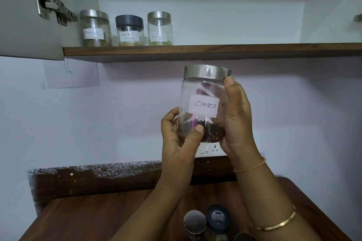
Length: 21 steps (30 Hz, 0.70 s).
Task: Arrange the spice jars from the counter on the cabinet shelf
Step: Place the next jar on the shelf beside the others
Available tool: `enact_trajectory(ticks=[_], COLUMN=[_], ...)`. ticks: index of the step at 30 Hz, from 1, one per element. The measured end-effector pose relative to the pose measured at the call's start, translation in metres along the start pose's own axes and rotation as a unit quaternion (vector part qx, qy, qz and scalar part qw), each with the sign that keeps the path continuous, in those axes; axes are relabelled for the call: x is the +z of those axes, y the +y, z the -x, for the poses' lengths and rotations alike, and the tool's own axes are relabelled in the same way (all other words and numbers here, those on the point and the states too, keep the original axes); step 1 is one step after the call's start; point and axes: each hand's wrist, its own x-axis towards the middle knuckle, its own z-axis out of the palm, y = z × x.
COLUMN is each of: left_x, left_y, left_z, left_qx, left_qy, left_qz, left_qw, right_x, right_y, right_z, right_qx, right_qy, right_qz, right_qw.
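Both hands hold a clear jar labelled "Cloves" (203, 101) with a steel lid, upright, below the cabinet shelf (215, 50). My left hand (180, 139) grips its lower left side, thumb on the front. My right hand (238, 119) wraps its right side, thumb near the lid. Dark cloves fill the jar's bottom. On the shelf's left end stand three labelled jars: a steel-lidded jar (95, 28), a black-lidded jar (129, 30) and another steel-lidded jar (159, 28). On the wooden counter (88, 217) below are more jars: a steel-lidded one (195, 222) and a dark-lidded one (218, 219).
The open cabinet door with its metal hinge (52, 9) stands at the left. The shelf to the right of the three jars is bare. A wall socket (210, 149) sits behind my hands. A sheet of paper (71, 73) hangs on the wall under the cabinet.
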Motion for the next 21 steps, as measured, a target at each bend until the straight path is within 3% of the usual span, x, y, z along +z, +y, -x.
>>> enact_trajectory(ticks=[11, 15, 21], left_x=[0.004, 0.006, 0.011], left_y=[-0.008, -0.009, -0.012], left_z=[-0.005, -0.010, -0.024], left_qx=[-0.008, -0.012, -0.003], left_qy=[0.063, 0.083, 0.095], left_qz=[-0.020, -0.031, -0.067], left_qw=[0.998, 0.996, 0.993], right_x=[-0.011, -0.015, -0.009], right_y=[0.000, -0.004, -0.008], right_z=[-0.006, -0.008, -0.015], right_qx=[0.065, 0.072, 0.088], right_qy=[-0.047, -0.069, -0.140], right_qz=[0.061, 0.138, 0.179], right_qw=[0.995, 0.985, 0.970])
